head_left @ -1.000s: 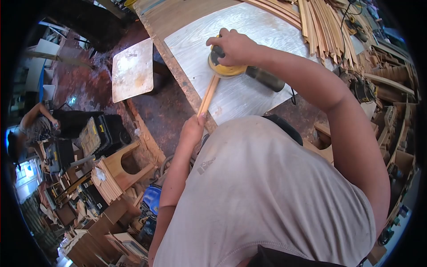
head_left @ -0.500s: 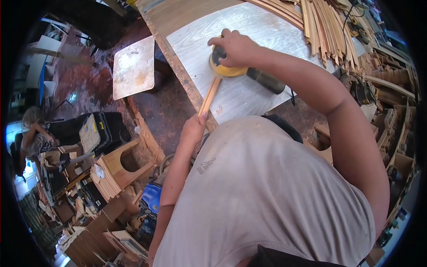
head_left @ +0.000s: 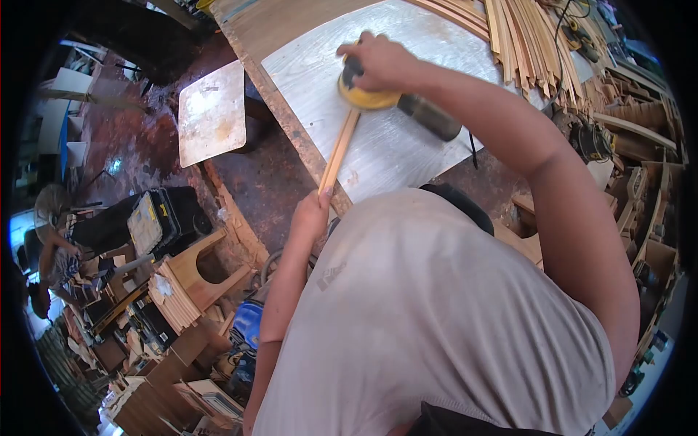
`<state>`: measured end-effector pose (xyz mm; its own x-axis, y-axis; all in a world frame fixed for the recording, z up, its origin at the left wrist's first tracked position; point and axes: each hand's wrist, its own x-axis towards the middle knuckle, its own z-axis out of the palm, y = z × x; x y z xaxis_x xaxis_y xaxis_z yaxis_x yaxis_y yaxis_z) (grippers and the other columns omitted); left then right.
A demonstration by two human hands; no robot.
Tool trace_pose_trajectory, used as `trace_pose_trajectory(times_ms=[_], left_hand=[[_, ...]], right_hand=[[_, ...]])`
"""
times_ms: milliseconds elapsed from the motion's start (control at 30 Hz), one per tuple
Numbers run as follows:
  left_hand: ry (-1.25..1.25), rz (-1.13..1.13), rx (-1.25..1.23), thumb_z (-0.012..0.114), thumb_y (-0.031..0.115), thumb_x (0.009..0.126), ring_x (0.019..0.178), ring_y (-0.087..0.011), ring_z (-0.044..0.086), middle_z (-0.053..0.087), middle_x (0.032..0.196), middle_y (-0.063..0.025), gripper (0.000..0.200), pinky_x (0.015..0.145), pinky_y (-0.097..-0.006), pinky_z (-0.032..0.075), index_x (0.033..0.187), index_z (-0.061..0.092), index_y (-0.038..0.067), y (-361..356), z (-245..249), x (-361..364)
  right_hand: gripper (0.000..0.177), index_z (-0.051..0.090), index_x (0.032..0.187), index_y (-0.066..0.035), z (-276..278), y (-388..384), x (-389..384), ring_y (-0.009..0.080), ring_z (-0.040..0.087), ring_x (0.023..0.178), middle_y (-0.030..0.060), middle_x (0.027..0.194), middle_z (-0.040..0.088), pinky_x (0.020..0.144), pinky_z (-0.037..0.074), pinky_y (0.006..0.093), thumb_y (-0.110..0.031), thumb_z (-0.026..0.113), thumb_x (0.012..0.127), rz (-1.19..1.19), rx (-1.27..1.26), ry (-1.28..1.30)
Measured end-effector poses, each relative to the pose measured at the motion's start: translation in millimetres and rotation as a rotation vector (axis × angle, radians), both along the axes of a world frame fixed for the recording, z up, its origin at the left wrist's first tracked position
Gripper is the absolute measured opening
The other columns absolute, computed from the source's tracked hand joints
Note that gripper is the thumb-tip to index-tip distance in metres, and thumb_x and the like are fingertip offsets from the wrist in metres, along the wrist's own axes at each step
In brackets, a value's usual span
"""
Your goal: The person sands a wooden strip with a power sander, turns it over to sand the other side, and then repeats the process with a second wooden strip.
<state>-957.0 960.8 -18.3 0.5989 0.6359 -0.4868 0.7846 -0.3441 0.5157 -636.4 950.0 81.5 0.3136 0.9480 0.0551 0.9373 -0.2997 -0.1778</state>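
My right hand (head_left: 382, 64) is wrapped over the top of a yellow and black orbital sander (head_left: 369, 99), which has a dark dust canister (head_left: 430, 118) sticking out to the right. Under the sander runs a thin wooden strip (head_left: 339, 151); its far end is hidden beneath the tool. My left hand (head_left: 311, 213) grips the near end of this strip at the table's edge, fingers closed round it. Both lie over a pale, silvery board (head_left: 407, 152) on the workbench.
Many loose wooden strips (head_left: 527, 54) are piled at the bench's far right. A square-topped stool (head_left: 212, 115) stands on the floor to the left. Beyond it, another person (head_left: 54, 225) sits near a toolbox (head_left: 149, 218). Wood pieces and shelving (head_left: 654, 225) fill the right side.
The sander and my right hand have shifted slightly up and left in view, along with the whole scene. Both hands keep their holds.
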Motion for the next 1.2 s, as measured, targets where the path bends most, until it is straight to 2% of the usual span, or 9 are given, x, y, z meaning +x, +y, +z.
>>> trace_pose_trajectory(times_ms=[133,200,233,333,400,500,633,967,1200], left_hand=[[-0.022,-0.005,0.014,0.042,0.045,0.104,0.095,-0.0504,0.062,0.065,0.094,-0.0326,0.055,0.082,-0.0552,0.048,0.099,0.064,-0.005,-2,-5,-11],[-0.019,-0.013,0.014,0.042,0.045,0.104,0.094,-0.0502,0.062,0.065,0.094,-0.0322,0.055,0.082,-0.0549,0.048,0.099,0.064,-0.004,-2,-3,-9],[0.006,-0.002,-0.011,0.041,0.046,0.104,0.095,-0.0498,0.062,0.065,0.094,-0.0319,0.054,0.081,-0.0546,0.048,0.1,0.064,-0.004,-2,-2,-8],[0.015,0.011,-0.044,0.041,0.046,0.104,0.094,-0.0493,0.062,0.065,0.093,-0.0313,0.054,0.081,-0.0545,0.048,0.101,0.064,-0.003,-3,-7,-10],[0.002,0.015,-0.047,0.041,0.045,0.104,0.093,-0.0492,0.062,0.065,0.092,-0.0309,0.053,0.081,-0.0547,0.048,0.1,0.063,-0.003,-4,-6,-10],[-0.003,0.024,-0.039,0.041,0.045,0.104,0.093,-0.0499,0.062,0.065,0.092,-0.0312,0.053,0.08,-0.0557,0.047,0.097,0.063,-0.003,-3,1,-8],[0.013,0.019,-0.035,0.042,0.043,0.104,0.093,-0.0506,0.061,0.065,0.092,-0.032,0.05,0.08,-0.0574,0.047,0.096,0.062,-0.002,-4,-3,-9],[0.024,0.011,-0.013,0.044,0.042,0.104,0.091,-0.0524,0.062,0.065,0.09,-0.033,0.048,0.08,-0.0588,0.048,0.097,0.061,-0.002,-8,-2,-6],[0.024,0.003,-0.006,0.043,0.043,0.104,0.09,-0.0522,0.062,0.065,0.09,-0.033,0.049,0.08,-0.0591,0.048,0.098,0.061,-0.002,-7,-3,-4]], right_hand=[[0.057,0.059,0.131,-0.027,-4,19,63,0.0392,0.064,0.104,0.0202,0.117,0.061,0.09,0.055,0.046,-0.029,0.072,0.076,-0.15,-0.004,-0.102],[0.059,0.06,0.131,-0.019,10,17,74,0.042,0.061,0.106,0.0242,0.114,0.06,0.091,0.054,0.049,-0.032,0.073,0.074,-0.148,-0.089,-0.098],[0.059,0.06,0.131,-0.019,14,14,76,0.042,0.061,0.106,0.0242,0.114,0.06,0.091,0.054,0.049,-0.032,0.073,0.074,-0.149,-0.094,-0.1],[0.059,0.06,0.13,-0.019,23,2,67,0.0417,0.061,0.106,0.025,0.116,0.059,0.09,0.054,0.0485,-0.032,0.073,0.074,-0.206,-0.106,-0.019],[0.058,0.059,0.132,-0.028,2,0,66,0.0389,0.064,0.105,0.0203,0.116,0.061,0.091,0.055,0.0458,-0.028,0.071,0.075,-0.077,0.016,-0.047],[0.063,0.057,0.135,-0.028,-5,-1,47,0.0383,0.064,0.107,0.0196,0.122,0.061,0.092,0.056,0.0444,-0.033,0.075,0.076,-0.039,-0.031,-0.014],[0.059,0.057,0.134,-0.027,1,2,29,0.0362,0.062,0.107,0.0185,0.116,0.06,0.092,0.055,0.044,-0.028,0.072,0.077,-0.033,-0.053,-0.013],[0.06,0.058,0.134,-0.03,-3,5,28,0.0365,0.063,0.108,0.0186,0.121,0.059,0.089,0.057,0.0448,-0.03,0.076,0.076,-0.021,-0.058,-0.087],[0.057,0.059,0.132,-0.028,1,-6,16,0.0373,0.063,0.104,0.0169,0.114,0.06,0.09,0.056,0.0439,-0.027,0.074,0.077,0.007,-0.037,-0.061]])
